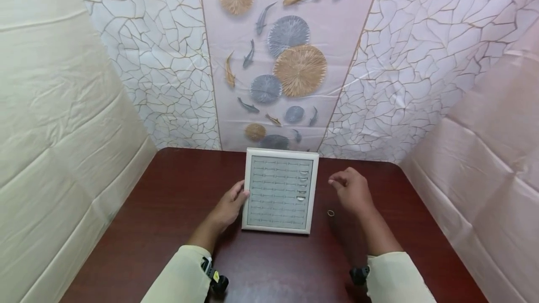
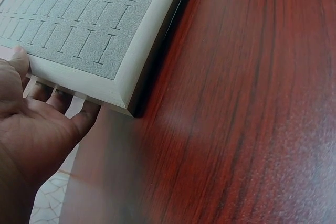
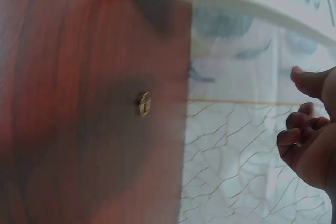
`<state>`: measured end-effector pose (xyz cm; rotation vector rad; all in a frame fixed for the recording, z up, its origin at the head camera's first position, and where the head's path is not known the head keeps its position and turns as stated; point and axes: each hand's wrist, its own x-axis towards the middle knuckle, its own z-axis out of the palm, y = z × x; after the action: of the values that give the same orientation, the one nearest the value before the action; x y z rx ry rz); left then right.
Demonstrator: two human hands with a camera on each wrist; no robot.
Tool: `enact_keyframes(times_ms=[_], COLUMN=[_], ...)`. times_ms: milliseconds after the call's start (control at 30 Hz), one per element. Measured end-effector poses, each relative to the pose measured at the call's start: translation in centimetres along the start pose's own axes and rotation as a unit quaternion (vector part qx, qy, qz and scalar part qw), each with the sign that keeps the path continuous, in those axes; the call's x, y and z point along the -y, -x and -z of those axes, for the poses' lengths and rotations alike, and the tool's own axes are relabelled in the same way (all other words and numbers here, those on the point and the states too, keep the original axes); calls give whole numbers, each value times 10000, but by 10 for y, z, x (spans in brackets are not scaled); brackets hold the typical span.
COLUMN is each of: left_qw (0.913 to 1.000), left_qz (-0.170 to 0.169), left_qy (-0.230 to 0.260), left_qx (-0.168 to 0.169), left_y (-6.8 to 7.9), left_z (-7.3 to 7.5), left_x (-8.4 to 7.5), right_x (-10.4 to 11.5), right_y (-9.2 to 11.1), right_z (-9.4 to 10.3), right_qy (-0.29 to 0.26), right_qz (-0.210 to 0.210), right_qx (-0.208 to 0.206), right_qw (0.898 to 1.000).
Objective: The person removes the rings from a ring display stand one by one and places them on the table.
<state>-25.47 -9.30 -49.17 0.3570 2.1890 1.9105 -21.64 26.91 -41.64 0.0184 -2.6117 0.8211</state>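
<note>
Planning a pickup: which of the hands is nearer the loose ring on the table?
Right. In the head view, the right hand is just up and right of the ring; the left hand grips the display frame's opposite side.

Red-brown table [image 1: 269,263] — gold ring [image 3: 145,104] atop

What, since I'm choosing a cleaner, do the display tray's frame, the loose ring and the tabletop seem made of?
Tray frame: perhaps painted wood or plastic, pale satin, with a corner seam.
Loose ring: probably gold-coloured metal, polished, judging by its glints.
Tabletop: wood or wood-look laminate, reddish, dark-grained, with glossy reflections.
</note>
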Motion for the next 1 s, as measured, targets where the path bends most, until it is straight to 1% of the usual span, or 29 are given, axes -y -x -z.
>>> enact_keyframes(times_ms=[100, 233, 333, 433, 467, 700, 733, 1000], left_qw=[10000, 9999, 9999, 9999, 9999, 9999, 9999, 9998], left_qz=[-28, -96, -93, -83, -36, -19, 9, -129], left_qy=[-21, 23, 77, 63, 71, -97, -82, -77], left_qx=[62, 113, 92, 76, 78, 101, 106, 113], left_y=[-2, -6, -6, -5, -5, -4, -4, -3], left_z=[-2, -2, -1, 1, 2, 4, 4, 5], left_x=[-1, -1, -1, 1, 2, 2, 2, 3], right_x=[13, 26, 34, 41, 43, 55, 57, 66], right_y=[0, -3, -5, -8, -8, -13, -13, -16], right_z=[5, 7, 5, 1, 0, -6, -7, -11], right_qy=[-151, -398, -567, -694, -718, -857, -893, -959], right_qz=[-25, 86, 218, 335, 359, 422, 403, 271], right_qx=[-292, -602, -753, -799, -787, -541, -472, 229], right_qw=[9995, 9974, 9953, 9938, 9937, 9940, 9941, 9948])
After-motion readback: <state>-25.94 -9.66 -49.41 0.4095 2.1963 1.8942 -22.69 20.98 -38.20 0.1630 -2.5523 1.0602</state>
